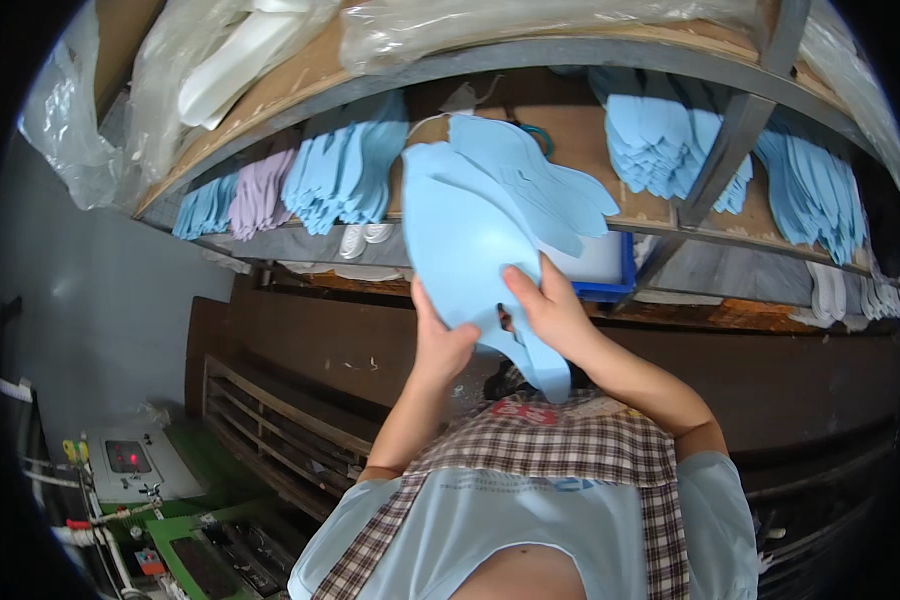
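A bunch of thin light blue insoles [475, 235] is held up in front of me between both hands. My left hand [442, 335] is closed on its left edge, with the thumb lying on the top piece. On the right side, my right hand [545, 308] pinches the bunch, its thumb pressed on the upper face. A dark gap shows between the pieces near the two thumbs, and a narrow end points down toward my apron. Just beyond, a fanned pile of similar blue insoles [535, 180] lies on the wooden shelf [570, 120], partly hidden by the held bunch.
Rows of blue insoles [345, 170] and a lilac stack [260, 190] line the shelf's left; more blue stacks [660, 130] stand right. A metal post [727, 160] divides the shelf. Below it sits a blue-edged bin [625, 270]. A green machine [210, 540] stands at lower left.
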Motion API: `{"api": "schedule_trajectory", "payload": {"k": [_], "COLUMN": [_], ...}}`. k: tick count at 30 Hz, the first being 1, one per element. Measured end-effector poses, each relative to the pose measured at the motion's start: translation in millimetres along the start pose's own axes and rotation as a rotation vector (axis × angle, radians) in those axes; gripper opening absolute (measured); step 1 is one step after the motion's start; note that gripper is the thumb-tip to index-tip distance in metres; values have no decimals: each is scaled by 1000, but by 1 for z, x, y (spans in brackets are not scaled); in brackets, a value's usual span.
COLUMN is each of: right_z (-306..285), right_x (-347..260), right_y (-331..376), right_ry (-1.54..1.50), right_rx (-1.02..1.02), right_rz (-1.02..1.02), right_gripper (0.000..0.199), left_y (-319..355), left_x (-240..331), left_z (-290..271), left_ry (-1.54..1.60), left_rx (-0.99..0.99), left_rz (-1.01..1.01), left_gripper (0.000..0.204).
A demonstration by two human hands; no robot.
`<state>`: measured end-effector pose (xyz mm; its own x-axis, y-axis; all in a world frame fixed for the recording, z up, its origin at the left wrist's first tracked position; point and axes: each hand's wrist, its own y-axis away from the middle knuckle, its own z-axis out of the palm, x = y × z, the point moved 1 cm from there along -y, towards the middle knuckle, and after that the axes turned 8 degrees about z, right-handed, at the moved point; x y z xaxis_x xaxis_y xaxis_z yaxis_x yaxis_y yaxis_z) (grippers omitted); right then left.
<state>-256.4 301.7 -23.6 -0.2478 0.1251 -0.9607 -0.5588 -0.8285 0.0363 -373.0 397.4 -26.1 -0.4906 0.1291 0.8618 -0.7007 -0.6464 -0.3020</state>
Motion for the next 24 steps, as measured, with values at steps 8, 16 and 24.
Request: {"api": "schedule_trajectory", "payload": {"k": [8, 16, 24], "right_z": [-12, -216, -393], "right_x": [-3, -39, -73], "right_y": [4, 14, -108], "right_ry": [507, 57, 807], "right_rx": [147, 1239, 809], "right_rz": [-232, -772, 53], "right_gripper": [49, 14, 56], "left_y": [-3, -5, -1], "left_x": [5, 9, -13], "left_z": [12, -21, -12], "left_ry": [-157, -44, 243], "left_rx": [173, 241, 189], "left_rz": [26, -11, -147], "left_gripper": [62, 28, 31]}}
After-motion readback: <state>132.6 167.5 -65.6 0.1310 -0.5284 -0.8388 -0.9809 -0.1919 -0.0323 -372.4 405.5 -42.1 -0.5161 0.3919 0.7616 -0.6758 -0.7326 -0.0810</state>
